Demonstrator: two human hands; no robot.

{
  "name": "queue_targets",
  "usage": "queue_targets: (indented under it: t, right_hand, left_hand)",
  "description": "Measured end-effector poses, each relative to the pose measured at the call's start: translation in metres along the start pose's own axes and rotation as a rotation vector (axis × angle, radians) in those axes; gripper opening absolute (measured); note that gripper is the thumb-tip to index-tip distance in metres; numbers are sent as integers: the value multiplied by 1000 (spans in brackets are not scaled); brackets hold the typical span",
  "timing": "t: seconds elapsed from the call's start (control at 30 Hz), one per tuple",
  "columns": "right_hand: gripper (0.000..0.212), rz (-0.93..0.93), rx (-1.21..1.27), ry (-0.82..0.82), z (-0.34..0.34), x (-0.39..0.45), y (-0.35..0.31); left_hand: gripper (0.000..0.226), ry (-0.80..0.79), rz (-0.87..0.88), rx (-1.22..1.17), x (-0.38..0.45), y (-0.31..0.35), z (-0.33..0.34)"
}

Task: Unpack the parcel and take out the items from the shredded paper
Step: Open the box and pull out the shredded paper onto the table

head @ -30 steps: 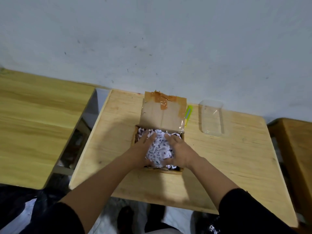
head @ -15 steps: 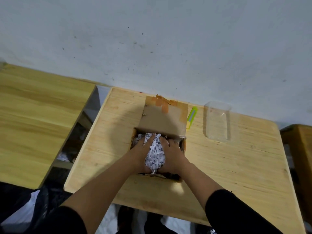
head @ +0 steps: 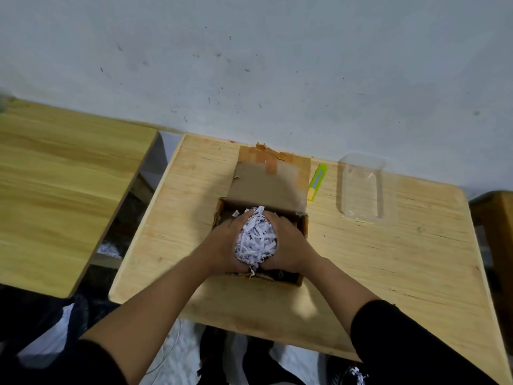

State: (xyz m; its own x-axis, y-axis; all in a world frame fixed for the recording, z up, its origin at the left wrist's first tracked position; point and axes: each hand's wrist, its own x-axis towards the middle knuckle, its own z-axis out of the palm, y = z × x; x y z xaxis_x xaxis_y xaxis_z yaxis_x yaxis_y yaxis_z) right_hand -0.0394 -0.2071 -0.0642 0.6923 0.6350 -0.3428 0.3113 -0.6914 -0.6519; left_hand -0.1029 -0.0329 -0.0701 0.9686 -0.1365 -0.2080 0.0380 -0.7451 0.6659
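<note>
At the centre of the frame, the left hand [head: 222,245] and right hand [head: 288,245] press together around a wad of shredded paper [head: 256,240], cupping it from both sides over the open cardboard box [head: 302,232] on the wooden table [head: 388,259]. The box flap [head: 266,184] lies back toward the wall. Right of it lie a green utility knife [head: 316,182] and a clear plastic tray [head: 361,187].

Light wooden table [head: 388,259], bearing cardboard box [head: 303,229] (flap open), green utility knife [head: 316,182], clear plastic container [head: 362,187].
</note>
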Motion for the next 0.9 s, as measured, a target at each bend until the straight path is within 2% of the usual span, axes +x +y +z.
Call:
queue_targets:
  t: [0.27,0.67,0.9]
  right_hand:
    - [109,-57,-7,75,-8,-9,-8]
    - [110,-104,-79,179,-22,-22,-30]
    - [107,-34,-51,279,-48,-41,-64]
  left_hand:
    - [115,106,79,-28,-7,12,-7]
    - [119,113,126,-27,-14,26,-31]
    - [118,98,171,-36,-17,51,-68]
